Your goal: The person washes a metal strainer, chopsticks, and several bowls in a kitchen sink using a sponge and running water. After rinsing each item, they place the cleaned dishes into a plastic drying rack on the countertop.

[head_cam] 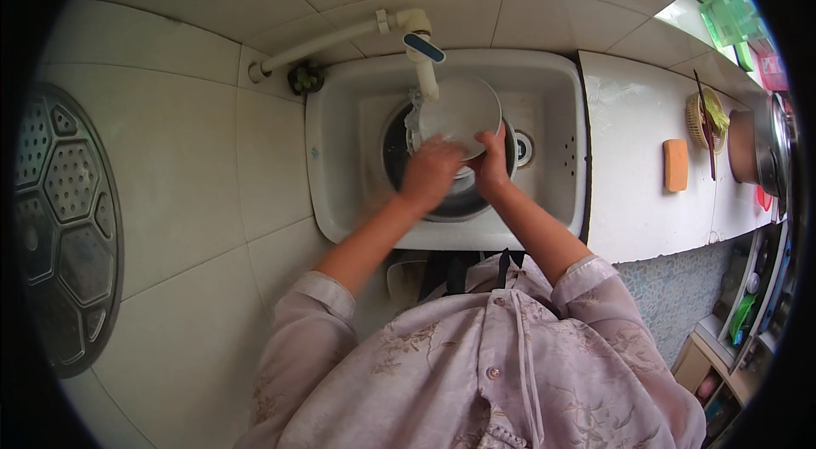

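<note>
A white round dish (pixel 460 114), a bowl or plate, is tilted beneath the spout of the white plastic tap (pixel 426 70). My right hand (pixel 492 162) grips its lower right rim, thumb on the inner side. My left hand (pixel 435 172), blurred, lies at the lower left edge of the dish; whether it holds anything there cannot be made out. Water splashes at the dish's left side. Under both hands a round metal basin (pixel 396 165) stands in the white sink (pixel 554 86), with part of another pale dish visible inside it.
Right of the sink, a white counter (pixel 637 194) bears an orange block-shaped sponge (pixel 676 165), a small basket (pixel 696 114) with greens and chopsticks, and a metal pot (pixel 746 146). The drain (pixel 523 149) is right of the basin. A perforated metal rack (pixel 73 194) is at far left.
</note>
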Tool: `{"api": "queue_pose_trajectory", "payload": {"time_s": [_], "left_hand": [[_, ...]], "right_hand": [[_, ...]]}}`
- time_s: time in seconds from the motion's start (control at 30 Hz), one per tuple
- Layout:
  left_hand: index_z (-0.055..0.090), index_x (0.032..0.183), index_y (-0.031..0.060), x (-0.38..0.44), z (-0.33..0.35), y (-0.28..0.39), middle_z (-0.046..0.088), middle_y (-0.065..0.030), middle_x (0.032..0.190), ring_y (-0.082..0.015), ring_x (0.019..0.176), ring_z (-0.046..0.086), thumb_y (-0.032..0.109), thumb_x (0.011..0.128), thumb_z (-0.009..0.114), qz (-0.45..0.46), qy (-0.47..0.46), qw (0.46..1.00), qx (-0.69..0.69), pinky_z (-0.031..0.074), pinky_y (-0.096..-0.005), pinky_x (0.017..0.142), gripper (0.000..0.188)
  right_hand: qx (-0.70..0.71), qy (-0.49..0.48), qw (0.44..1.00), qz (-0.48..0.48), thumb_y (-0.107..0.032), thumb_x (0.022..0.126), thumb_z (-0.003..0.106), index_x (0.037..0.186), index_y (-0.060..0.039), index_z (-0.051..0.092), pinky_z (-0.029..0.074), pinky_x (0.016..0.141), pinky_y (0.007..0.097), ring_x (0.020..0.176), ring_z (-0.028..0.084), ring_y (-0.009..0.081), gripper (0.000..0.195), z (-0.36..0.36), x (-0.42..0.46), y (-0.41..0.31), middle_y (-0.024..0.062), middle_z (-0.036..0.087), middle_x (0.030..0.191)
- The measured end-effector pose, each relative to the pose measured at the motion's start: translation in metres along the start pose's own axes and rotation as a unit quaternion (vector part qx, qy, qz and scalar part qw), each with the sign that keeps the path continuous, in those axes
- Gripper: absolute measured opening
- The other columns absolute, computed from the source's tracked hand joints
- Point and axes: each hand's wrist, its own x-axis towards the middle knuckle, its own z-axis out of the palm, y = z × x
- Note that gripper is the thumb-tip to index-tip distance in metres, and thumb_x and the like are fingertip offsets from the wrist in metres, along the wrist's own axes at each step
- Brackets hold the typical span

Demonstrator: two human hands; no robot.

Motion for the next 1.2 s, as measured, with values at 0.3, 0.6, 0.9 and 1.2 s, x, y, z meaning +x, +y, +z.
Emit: {"api": "queue_pose_trajectory", "payload": {"time_s": [0.3,0.6,0.9,1.2], "left_hand": [[0.059,0.101,0.0038,0.035,-0.058,0.016,0.055,-0.0147,0.106,-0.0306,0.096,0.052,0.008,0.085,0.052,-0.046,0.320,0.942,-0.094,0.042,-0.0374,0.081,0.018],[0.054,0.078,0.0052,0.106,-0.061,0.011,0.048,-0.0124,0.107,-0.0243,0.094,0.050,0.011,0.081,0.059,-0.025,0.238,0.964,-0.114,0.043,-0.0340,0.074,0.008],[0.050,0.065,0.0031,0.106,-0.068,-0.005,0.050,-0.0083,0.101,-0.0192,0.086,0.050,0.007,0.075,0.057,0.012,0.190,0.963,-0.190,0.041,-0.0298,0.069,0.013],[0.052,0.069,0.0038,0.104,-0.073,-0.008,0.049,-0.0102,0.107,-0.0213,0.091,0.049,0.010,0.078,0.056,0.010,0.162,0.968,-0.190,0.040,-0.0320,0.078,0.011]], "right_hand": [[0.047,-0.045,0.994,0.092,-0.022,0.073,0.046,0.125,-0.0124,0.036,0.050,0.078,0.0450,0.108,0.048,0.0298,0.054,0.011,0.000,-0.033,0.0102,0.042,0.118],[0.112,-0.086,0.981,0.131,-0.021,0.072,0.046,0.127,-0.0092,0.034,0.044,0.090,0.0513,0.111,0.048,0.0326,0.058,0.011,0.004,-0.017,0.0116,0.041,0.123],[0.094,-0.087,0.982,0.141,-0.024,0.064,0.048,0.132,-0.0169,0.030,0.046,0.083,0.0533,0.119,0.035,0.0327,0.070,0.014,0.003,-0.003,0.0117,0.032,0.128],[0.078,-0.086,0.983,0.145,-0.021,0.071,0.047,0.127,-0.0103,0.032,0.046,0.086,0.0505,0.111,0.047,0.0339,0.059,0.014,0.003,-0.008,0.0124,0.038,0.123]]}}
